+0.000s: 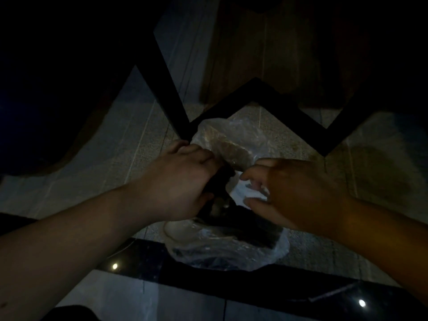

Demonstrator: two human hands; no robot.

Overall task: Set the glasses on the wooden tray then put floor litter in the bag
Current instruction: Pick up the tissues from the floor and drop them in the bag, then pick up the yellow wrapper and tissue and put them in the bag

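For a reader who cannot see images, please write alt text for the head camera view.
Two bare hands, the left hand and right hand, work at a clear plastic bag lying on a dim tiled floor, with something dark between them. Black metal frame legs zigzag above the bag.

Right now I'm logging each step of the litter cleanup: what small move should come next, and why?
Probably push the dark crumpled litter down into the clear plastic bag. The left hand grips it at the bag's mouth, and the right hand holds the plastic open on the tiled floor.
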